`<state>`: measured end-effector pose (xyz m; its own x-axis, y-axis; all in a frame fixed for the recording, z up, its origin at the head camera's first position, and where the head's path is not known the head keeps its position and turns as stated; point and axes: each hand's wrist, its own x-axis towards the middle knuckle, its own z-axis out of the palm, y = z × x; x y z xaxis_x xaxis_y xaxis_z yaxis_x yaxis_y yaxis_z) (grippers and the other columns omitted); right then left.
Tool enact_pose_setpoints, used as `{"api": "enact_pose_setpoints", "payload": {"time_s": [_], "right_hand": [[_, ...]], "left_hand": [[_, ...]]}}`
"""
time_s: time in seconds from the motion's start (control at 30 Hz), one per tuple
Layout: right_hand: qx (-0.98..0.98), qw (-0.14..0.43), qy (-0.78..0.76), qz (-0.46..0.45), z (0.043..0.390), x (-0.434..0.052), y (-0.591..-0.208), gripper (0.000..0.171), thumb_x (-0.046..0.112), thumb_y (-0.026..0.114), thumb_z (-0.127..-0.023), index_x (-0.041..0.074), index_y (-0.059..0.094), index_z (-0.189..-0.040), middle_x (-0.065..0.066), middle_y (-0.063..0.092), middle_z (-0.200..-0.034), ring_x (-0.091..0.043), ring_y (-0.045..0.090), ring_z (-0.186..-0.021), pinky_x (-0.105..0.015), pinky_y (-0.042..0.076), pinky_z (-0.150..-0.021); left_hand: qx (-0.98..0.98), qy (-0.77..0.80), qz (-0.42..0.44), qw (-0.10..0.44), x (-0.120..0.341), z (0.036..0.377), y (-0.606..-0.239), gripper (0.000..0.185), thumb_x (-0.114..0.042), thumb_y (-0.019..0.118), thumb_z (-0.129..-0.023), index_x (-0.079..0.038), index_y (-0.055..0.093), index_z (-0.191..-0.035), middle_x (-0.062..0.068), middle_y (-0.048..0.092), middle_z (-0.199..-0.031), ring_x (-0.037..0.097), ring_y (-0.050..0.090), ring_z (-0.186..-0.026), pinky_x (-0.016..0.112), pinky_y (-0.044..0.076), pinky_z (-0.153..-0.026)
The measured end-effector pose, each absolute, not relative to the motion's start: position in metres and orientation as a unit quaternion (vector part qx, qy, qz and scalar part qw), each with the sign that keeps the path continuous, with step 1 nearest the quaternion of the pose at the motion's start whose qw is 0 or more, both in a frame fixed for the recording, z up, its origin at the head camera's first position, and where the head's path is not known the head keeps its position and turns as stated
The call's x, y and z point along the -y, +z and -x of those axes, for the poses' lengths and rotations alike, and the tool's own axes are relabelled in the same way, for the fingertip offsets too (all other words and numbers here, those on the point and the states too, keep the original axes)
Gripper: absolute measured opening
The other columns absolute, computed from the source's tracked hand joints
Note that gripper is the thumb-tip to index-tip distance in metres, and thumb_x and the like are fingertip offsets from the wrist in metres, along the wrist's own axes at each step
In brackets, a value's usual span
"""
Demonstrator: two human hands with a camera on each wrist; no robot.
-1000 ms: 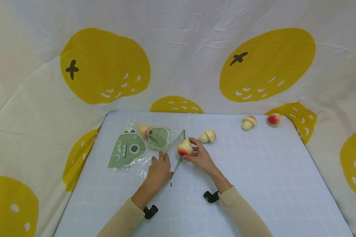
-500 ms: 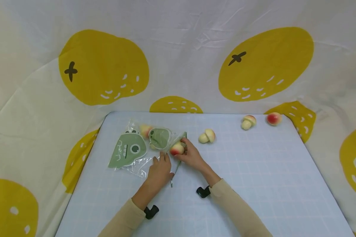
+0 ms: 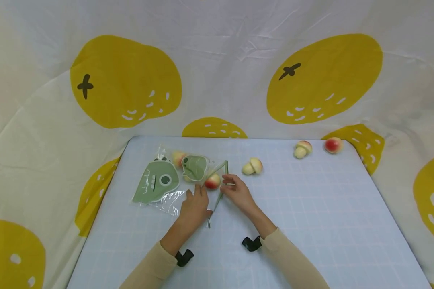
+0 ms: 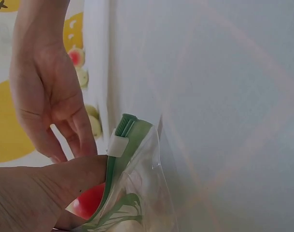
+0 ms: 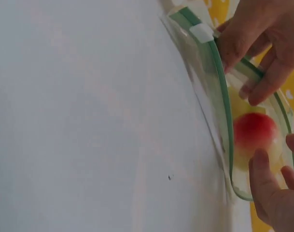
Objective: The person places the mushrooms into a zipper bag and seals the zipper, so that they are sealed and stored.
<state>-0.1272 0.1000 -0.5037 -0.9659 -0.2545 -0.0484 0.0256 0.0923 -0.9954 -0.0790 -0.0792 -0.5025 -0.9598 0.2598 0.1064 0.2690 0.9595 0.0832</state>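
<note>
Spreading the clear plastic, green-zipped bag (image 3: 194,168) with left hand's (image 3: 194,204) parted thumb and fingers; holding nothing in loose-fingered right hand (image 3: 238,194), beside glossy red-and-yellow rounded fruit (image 3: 212,181) within bag's three-o'clock mouth. Possibly risking roll-out through slackening left-hand spread.

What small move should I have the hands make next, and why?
I'd probably have the right hand gently nudge the red-and-yellow piece deeper into the bag: it lies just at the open mouth, the right hand's loose fingers are beside it, and the left hand is already at the opening.
</note>
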Motion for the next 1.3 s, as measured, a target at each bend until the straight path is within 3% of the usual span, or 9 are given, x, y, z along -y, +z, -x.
{"api": "enact_pose_setpoints", "payload": {"time_s": [0.1, 0.4, 0.77, 1.07, 1.3], "right_hand": [[-0.7, 0.118, -0.702, 0.056, 0.128, -0.099, -0.516, 0.046, -0.004, 0.066, -0.093, -0.009, 0.051, -0.136, -0.035, 0.054, -0.128, -0.037, 0.062, -0.106, -0.033, 0.054, -0.087], [-0.606, 0.16, -0.779, 0.028, 0.125, -0.098, -0.526, 0.048, -0.008, 0.059, -0.096, -0.012, 0.043, -0.141, -0.034, 0.046, -0.135, -0.049, 0.053, -0.121, -0.036, 0.053, -0.092], [-0.603, 0.157, -0.782, 0.023, 0.127, -0.098, -0.526, 0.049, -0.009, 0.055, -0.095, -0.014, 0.041, -0.142, -0.033, 0.046, -0.138, -0.044, 0.053, -0.125, -0.035, 0.053, -0.091], [-0.609, 0.158, -0.776, 0.036, 0.13, -0.097, -0.527, 0.049, -0.008, 0.058, -0.094, -0.012, 0.044, -0.141, -0.032, 0.049, -0.138, -0.042, 0.053, -0.125, -0.033, 0.052, -0.092], [-0.584, 0.165, -0.793, 0.056, 0.133, -0.091, -0.531, 0.046, -0.005, 0.054, -0.099, -0.014, 0.04, -0.142, -0.034, 0.045, -0.141, -0.043, 0.051, -0.127, -0.044, 0.047, -0.1]], "left_hand": [[0.989, -0.049, 0.131, 0.04, 0.079, 0.08, -0.502, 0.089, -0.035, 0.093, -0.068, 0.014, 0.051, -0.13, 0.033, 0.051, -0.132, 0.053, 0.056, -0.103, 0.049, 0.057, -0.062], [0.991, -0.053, 0.123, 0.026, 0.078, 0.08, -0.501, 0.09, -0.034, 0.093, -0.069, 0.014, 0.05, -0.132, 0.034, 0.051, -0.134, 0.055, 0.055, -0.106, 0.05, 0.057, -0.065], [0.99, -0.054, 0.127, 0.04, 0.077, 0.081, -0.502, 0.089, -0.033, 0.094, -0.067, 0.014, 0.051, -0.129, 0.035, 0.052, -0.132, 0.056, 0.057, -0.099, 0.05, 0.057, -0.063], [0.99, -0.065, 0.124, 0.021, 0.077, 0.082, -0.501, 0.09, -0.031, 0.092, -0.07, 0.016, 0.048, -0.132, 0.036, 0.048, -0.135, 0.058, 0.056, -0.099, 0.051, 0.057, -0.065], [0.989, -0.07, 0.13, 0.021, 0.076, 0.082, -0.499, 0.094, -0.031, 0.093, -0.069, 0.018, 0.045, -0.134, 0.035, 0.047, -0.138, 0.057, 0.057, -0.101, 0.05, 0.058, -0.066]]}}
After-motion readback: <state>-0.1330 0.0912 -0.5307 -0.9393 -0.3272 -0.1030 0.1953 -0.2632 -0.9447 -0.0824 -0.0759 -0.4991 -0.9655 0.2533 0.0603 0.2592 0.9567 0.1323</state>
